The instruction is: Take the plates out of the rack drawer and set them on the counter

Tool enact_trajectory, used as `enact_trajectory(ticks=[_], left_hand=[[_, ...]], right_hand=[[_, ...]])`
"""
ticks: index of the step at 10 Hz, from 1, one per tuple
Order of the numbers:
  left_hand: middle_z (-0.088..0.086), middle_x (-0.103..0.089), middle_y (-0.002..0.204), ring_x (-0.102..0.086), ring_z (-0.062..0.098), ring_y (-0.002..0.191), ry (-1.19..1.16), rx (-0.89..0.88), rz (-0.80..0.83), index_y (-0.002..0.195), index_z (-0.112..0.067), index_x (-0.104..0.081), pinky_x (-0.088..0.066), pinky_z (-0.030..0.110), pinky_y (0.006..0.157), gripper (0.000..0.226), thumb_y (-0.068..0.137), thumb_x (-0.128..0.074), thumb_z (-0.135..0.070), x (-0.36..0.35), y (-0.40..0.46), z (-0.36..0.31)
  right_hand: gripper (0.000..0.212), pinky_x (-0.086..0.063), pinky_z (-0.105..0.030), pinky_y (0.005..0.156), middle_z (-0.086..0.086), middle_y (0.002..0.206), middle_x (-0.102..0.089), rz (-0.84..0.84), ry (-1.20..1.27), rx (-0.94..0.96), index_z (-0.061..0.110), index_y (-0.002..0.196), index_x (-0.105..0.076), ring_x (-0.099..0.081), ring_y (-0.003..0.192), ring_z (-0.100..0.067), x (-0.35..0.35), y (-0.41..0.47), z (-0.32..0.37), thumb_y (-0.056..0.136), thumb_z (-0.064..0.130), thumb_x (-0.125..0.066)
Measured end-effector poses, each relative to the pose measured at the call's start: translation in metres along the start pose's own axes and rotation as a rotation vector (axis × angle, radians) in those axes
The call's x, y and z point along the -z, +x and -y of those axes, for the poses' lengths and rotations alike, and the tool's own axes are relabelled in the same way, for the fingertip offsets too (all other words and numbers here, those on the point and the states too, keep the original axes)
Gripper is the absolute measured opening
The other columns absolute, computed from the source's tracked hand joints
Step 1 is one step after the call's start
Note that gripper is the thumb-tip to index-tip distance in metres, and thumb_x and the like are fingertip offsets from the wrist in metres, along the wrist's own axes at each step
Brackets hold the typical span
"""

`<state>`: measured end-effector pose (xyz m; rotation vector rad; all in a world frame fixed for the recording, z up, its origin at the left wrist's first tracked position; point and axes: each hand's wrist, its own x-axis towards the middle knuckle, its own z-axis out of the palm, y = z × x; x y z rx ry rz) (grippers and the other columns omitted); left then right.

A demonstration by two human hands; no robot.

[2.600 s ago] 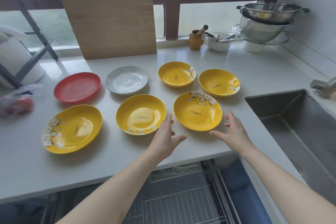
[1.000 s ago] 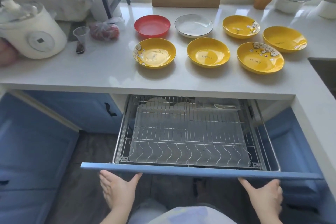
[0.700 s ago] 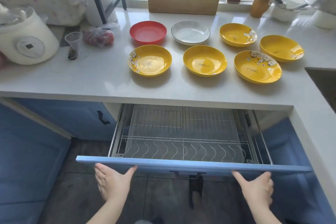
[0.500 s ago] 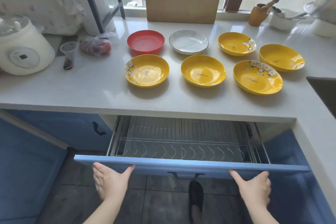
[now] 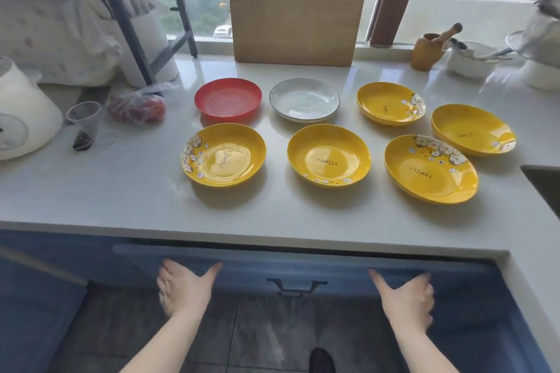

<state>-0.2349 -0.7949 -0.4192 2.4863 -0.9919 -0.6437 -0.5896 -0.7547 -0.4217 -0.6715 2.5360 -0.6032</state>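
Head view: both hands spread flat, gripping nothing, palms against the blue drawer front (image 5: 303, 269), left hand (image 5: 183, 289) left of the handle (image 5: 295, 285), right hand (image 5: 406, 301) right of it. Drawer sits under the bench (image 5: 121, 191) edge, rack hidden. Seven plates on the bench: red plate (image 5: 228, 97) and white plate (image 5: 304, 99) far, five yellow plates (image 5: 329, 155) around them. Cutting board (image 5: 297, 6) leans at the window.

Both forearms are bare (no sleeves showing), and one dark shoe (image 5: 322, 360) shows below.
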Motion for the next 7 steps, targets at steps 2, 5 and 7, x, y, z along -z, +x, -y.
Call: enact_trajectory(ticks=[2,5,7], left_hand=[[0.029,-0.051,0.131,-0.044,0.042,0.126,0.051,0.009,0.12,0.132,0.013,-0.042,-0.041,0.051,0.103,0.096,0.075,-0.074,-0.058,-0.011,0.012,-0.03],[0.026,-0.052,0.126,-0.052,0.042,0.116,-0.032,-0.018,0.227,0.134,0.01,-0.039,-0.05,0.052,0.095,0.098,0.074,-0.074,-0.059,-0.006,0.019,-0.034],[0.022,-0.041,0.145,-0.037,0.036,0.135,0.025,-0.136,0.261,0.144,0.005,-0.031,-0.037,0.047,0.11,0.096,0.081,-0.069,-0.056,0.02,0.009,-0.02]], right_hand=[[0.113,-0.04,-0.063,0.099,-0.03,0.14,-0.043,0.003,0.028,0.022,-0.005,0.147,-0.027,-0.04,0.133,-0.046,-0.006,0.026,0.018,0.069,0.057,-0.082],[0.106,-0.038,-0.06,0.102,-0.027,0.146,-0.039,0.074,-0.015,-0.015,-0.005,0.147,-0.028,-0.036,0.136,-0.043,0.0,0.037,0.026,0.075,0.052,-0.081],[0.107,-0.036,-0.063,0.104,-0.024,0.151,-0.036,0.045,0.059,0.025,0.002,0.153,-0.024,-0.034,0.139,-0.044,0.027,0.006,0.016,0.076,0.051,-0.08]])
